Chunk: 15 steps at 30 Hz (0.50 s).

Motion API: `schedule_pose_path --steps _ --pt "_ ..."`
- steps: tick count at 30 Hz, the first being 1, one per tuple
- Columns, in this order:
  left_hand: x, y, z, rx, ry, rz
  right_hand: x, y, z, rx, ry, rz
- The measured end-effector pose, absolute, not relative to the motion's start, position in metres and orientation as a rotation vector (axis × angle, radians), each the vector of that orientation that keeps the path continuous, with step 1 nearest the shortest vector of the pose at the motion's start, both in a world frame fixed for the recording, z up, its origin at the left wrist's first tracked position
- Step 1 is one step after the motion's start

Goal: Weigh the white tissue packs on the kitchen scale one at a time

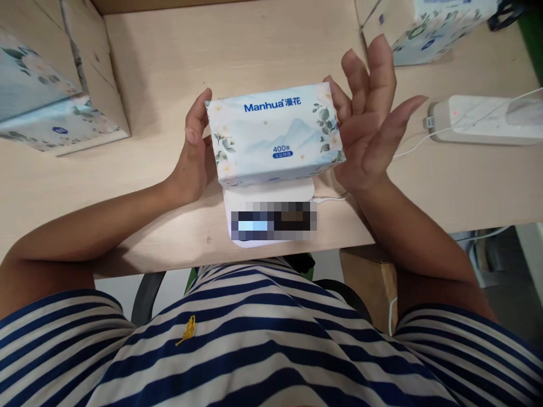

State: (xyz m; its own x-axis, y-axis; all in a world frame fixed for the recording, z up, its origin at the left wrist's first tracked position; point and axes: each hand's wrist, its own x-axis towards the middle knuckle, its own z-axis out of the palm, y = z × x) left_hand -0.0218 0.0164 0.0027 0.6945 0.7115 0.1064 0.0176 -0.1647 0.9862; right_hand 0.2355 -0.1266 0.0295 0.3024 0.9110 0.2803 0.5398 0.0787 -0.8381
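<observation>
A pale blue Manhua tissue pack (275,133) printed with flowers and mountains lies across a white scale-like device (267,195) near the table's front edge. The device's display is blurred out, and the pack hides its rear part. My left hand (195,150) is at the pack's left end, fingertips by its upper corner and thumb away from the surface. At the right end is my right hand (367,121), palm turned up and fingers spread. Its little-finger side is close against the pack; exact contact is hard to see.
More tissue packs (63,127) are stacked at left, and others (441,34) stand at back right. A white power strip (479,118) with cables lies to the right. A cardboard edge (169,4) borders the back; a brown box (367,282) is below the table.
</observation>
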Motion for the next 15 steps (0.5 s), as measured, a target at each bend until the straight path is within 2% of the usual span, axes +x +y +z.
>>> schedule_pose_path --steps 6,11,15 --pt "-0.020 0.022 -0.004 1.654 0.667 0.668 0.238 -0.124 0.029 -1.560 -1.338 0.465" --pt "-0.021 0.048 -0.038 1.667 0.471 0.911 0.238 -0.122 0.030 -1.578 -1.315 0.413" --pt "-0.021 0.050 -0.043 1.631 0.422 0.918 0.238 -0.123 0.031 -1.430 -1.312 0.493"
